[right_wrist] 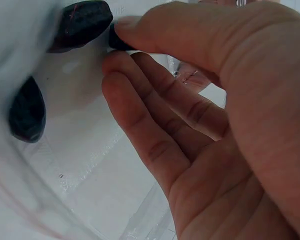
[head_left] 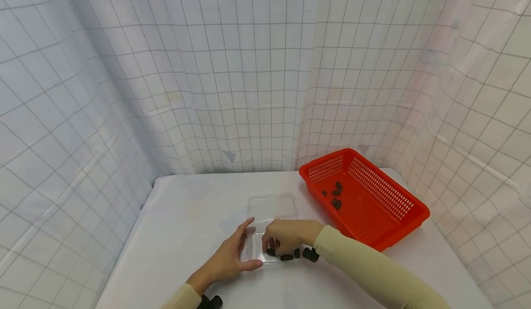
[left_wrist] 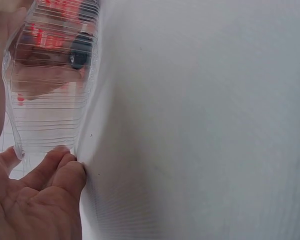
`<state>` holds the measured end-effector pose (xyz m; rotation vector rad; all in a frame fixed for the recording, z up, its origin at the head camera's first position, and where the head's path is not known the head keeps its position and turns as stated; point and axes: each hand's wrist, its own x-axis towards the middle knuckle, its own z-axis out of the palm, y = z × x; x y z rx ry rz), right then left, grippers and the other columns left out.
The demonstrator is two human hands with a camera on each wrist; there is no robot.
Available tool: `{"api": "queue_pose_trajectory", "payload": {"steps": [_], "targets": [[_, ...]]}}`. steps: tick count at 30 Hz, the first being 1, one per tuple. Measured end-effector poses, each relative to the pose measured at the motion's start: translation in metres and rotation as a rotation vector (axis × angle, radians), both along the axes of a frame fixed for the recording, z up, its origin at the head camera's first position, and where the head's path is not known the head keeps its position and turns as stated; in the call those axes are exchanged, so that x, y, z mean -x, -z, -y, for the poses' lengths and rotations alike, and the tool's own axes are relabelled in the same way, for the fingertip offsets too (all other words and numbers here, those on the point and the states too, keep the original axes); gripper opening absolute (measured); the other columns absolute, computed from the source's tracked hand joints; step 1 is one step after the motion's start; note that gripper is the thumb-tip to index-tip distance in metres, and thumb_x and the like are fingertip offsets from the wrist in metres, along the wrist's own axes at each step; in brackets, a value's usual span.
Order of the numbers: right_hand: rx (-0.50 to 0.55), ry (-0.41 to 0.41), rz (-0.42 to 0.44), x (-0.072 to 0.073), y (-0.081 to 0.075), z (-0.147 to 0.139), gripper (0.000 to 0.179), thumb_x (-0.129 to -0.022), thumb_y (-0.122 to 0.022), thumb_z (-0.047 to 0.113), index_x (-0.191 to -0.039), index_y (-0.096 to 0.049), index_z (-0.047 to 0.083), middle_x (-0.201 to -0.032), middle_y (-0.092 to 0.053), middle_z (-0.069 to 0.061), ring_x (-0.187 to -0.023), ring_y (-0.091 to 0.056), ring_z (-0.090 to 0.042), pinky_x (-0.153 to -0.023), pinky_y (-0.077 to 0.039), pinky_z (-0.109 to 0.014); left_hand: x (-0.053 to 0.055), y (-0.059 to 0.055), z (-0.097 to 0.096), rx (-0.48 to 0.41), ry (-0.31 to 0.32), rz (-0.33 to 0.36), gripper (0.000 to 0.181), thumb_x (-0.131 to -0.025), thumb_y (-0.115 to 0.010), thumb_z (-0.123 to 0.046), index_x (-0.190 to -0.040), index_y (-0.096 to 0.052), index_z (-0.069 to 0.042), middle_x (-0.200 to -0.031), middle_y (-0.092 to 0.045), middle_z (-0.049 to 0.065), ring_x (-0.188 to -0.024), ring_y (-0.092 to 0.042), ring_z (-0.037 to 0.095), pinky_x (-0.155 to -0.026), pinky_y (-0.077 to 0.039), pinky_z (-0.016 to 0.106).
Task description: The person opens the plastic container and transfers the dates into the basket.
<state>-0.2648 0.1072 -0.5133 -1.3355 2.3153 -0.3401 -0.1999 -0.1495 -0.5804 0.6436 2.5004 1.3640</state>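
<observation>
A clear plastic box [head_left: 254,249] with a hinged lid [head_left: 271,206] lies opened flat on the table, lid at the back. My left hand [head_left: 226,259] spans its left side, thumb at the near edge and fingers by the hinge; in the left wrist view, fingers [left_wrist: 65,175] bend at the end of the ribbed wall [left_wrist: 50,110]. Inside the box, my right hand [head_left: 286,236] pinches a small dark oval piece [right_wrist: 121,41] between thumb and fingertips, mostly hidden. Other dark pieces lie close by, one [head_left: 286,257] near the front wall and another [head_left: 297,253] right of it.
A red plastic basket [head_left: 398,184] with slotted walls stands at the right, several dark brown pieces [head_left: 337,189] inside it. White grid-patterned curtains [head_left: 249,69] enclose the white table [head_left: 186,207] at the back and sides. Dark wrist cameras [head_left: 310,254] sit under both wrists.
</observation>
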Motion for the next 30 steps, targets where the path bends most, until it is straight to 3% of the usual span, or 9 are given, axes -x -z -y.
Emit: {"api": "queue_pose_trajectory", "payload": {"steps": [18,25,30], "targets": [[0.070,0.023,0.005,0.005,-0.002,-0.007,0.025,-0.097,-0.089,0.004,-0.120,-0.085,0.013,-0.095,-0.077,0.009,-0.085,-0.065,0.002,-0.079,-0.058,-0.008,0.002,0.000,0.002,0.001,0.008,0.011,0.125,-0.095,-0.099,-0.041,-0.187,-0.019,-0.014,-0.185,-0.036,0.035,-0.173,-0.041,0.052,-0.139,-0.039,0.063],[0.141,0.099,0.055,0.010,-0.008,-0.020,0.029,-0.101,-0.086,0.004,-0.129,-0.082,0.011,-0.103,-0.078,0.010,-0.090,-0.068,0.005,-0.088,-0.063,-0.011,0.003,0.000,0.002,0.001,0.009,0.002,0.125,-0.094,-0.100,-0.041,-0.186,-0.020,-0.012,-0.185,-0.035,0.037,-0.171,-0.042,0.055,-0.137,-0.042,0.063],[0.216,0.104,0.057,0.012,-0.016,-0.030,0.032,-0.102,-0.085,0.002,-0.133,-0.081,0.008,-0.111,-0.082,0.006,-0.092,-0.072,0.004,-0.090,-0.065,-0.012,0.003,0.000,0.000,0.001,0.004,0.003,0.125,-0.094,-0.100,-0.040,-0.186,-0.021,-0.011,-0.186,-0.033,0.037,-0.170,-0.042,0.057,-0.136,-0.042,0.065]]}}
